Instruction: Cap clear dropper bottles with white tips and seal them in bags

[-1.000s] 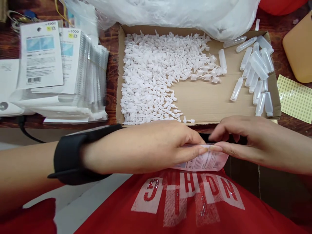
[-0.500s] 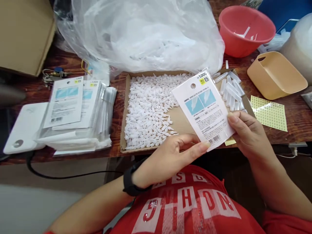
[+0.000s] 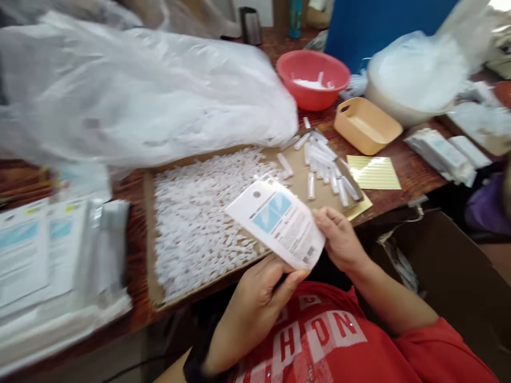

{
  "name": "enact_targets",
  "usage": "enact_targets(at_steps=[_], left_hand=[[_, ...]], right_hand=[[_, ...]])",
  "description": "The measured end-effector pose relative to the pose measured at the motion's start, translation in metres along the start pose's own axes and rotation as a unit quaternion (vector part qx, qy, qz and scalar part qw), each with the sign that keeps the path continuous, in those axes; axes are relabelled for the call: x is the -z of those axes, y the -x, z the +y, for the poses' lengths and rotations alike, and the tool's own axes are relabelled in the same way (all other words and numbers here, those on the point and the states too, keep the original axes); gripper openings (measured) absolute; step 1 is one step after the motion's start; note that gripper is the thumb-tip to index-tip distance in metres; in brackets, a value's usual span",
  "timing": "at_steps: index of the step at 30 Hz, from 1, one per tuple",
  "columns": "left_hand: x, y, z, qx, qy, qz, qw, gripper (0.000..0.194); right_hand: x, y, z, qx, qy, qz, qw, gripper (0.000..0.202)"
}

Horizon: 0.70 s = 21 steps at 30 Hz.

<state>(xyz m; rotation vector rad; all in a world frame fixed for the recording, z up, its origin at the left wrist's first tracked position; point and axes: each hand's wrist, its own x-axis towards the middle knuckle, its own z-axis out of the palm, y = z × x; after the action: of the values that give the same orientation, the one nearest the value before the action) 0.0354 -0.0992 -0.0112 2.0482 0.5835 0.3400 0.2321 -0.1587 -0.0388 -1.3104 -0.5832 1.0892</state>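
A white printed packet (image 3: 279, 223) with a blue picture and a barcode is held between my two hands, tilted above a shallow cardboard tray (image 3: 149, 250). My left hand (image 3: 259, 292) pinches its bottom edge. My right hand (image 3: 339, 236) grips its right edge between thumb and fingers. Many small white nozzle-like pieces (image 3: 199, 223) cover the left part of the tray. Clear plastic tubes (image 3: 323, 159) lie at the tray's right end.
Stacked printed packets (image 3: 24, 244) lie at the left. A large plastic bag (image 3: 159, 96) spreads behind the tray. At the right are a red bowl (image 3: 313, 96), a tan bin (image 3: 367, 130), a yellow sticker sheet (image 3: 375, 173) and a bag-filled tub (image 3: 415, 80).
The view has swung to the right, so the tray and stacked packets appear further left. Both hands still hold the packet, which now leans more to the left.
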Motion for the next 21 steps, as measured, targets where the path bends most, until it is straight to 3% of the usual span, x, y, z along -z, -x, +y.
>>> enact_targets(at_steps=[2,6,8,10,13,16,18,20,21], left_hand=[[-0.006,-0.001,-0.004,-0.043,-0.024,0.023,0.999,0.018],[-0.017,-0.004,-0.011,-0.236,-0.085,0.105,0.962,0.016],[-0.022,-0.006,-0.012,-0.299,-0.123,0.101,0.941,0.022],[-0.026,-0.007,-0.013,-0.296,-0.126,0.051,0.945,0.029],[-0.033,-0.005,-0.016,-0.227,-0.087,-0.098,0.965,0.034],[-0.038,0.002,-0.023,-0.149,-0.053,-0.244,0.957,0.027],[-0.040,0.008,-0.029,-0.090,-0.040,-0.294,0.951,0.027],[-0.040,0.012,-0.035,-0.039,-0.032,-0.302,0.952,0.029],[-0.040,0.014,-0.037,-0.018,-0.029,-0.300,0.953,0.030]], right_hand=[[-0.004,0.007,0.004,0.005,-0.005,0.025,1.000,0.060],[-0.005,0.026,0.008,0.023,0.017,0.072,0.997,0.061],[0.002,0.036,0.007,0.038,0.054,0.094,0.993,0.058],[0.019,0.048,0.002,0.057,0.110,0.122,0.985,0.059],[0.063,0.073,-0.017,0.071,0.220,0.172,0.958,0.061],[0.128,0.117,-0.041,0.055,0.335,0.248,0.907,0.048],[0.180,0.151,-0.051,0.027,0.406,0.294,0.865,0.042],[0.231,0.180,-0.053,-0.005,0.478,0.328,0.815,0.053],[0.254,0.189,-0.050,-0.011,0.566,0.346,0.749,0.066]])
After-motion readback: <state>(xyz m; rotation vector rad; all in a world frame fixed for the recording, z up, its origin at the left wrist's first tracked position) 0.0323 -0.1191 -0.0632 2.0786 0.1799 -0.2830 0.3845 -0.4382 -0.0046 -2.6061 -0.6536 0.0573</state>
